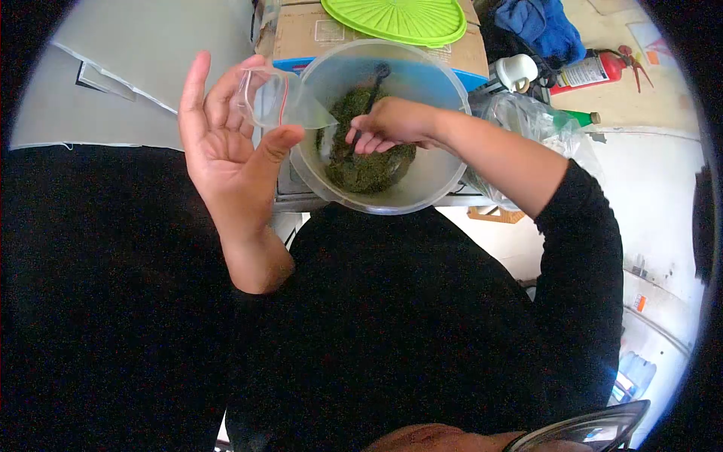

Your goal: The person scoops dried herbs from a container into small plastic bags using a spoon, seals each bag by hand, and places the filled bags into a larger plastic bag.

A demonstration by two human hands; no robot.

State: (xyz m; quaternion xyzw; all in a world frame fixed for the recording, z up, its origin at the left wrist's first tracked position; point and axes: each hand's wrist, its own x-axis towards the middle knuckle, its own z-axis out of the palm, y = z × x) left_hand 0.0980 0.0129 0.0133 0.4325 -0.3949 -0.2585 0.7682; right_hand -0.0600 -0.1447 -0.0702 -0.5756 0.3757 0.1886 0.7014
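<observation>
My left hand pinches a small clear zip bag with a red line across it. The bag is tilted beside the left rim of a large translucent plastic tub. Dried green herbs cover the bottom of the tub. Inside it, my right hand has its fingers closed around a long black spoon. One end of the spoon sticks up above the fingers, while the lower end is hard to make out against the herbs.
A lime green ribbed lid lies on a cardboard box behind the tub. To the right are a clear plastic bag, a white mug, a blue cloth, a green bottle and a red fire extinguisher.
</observation>
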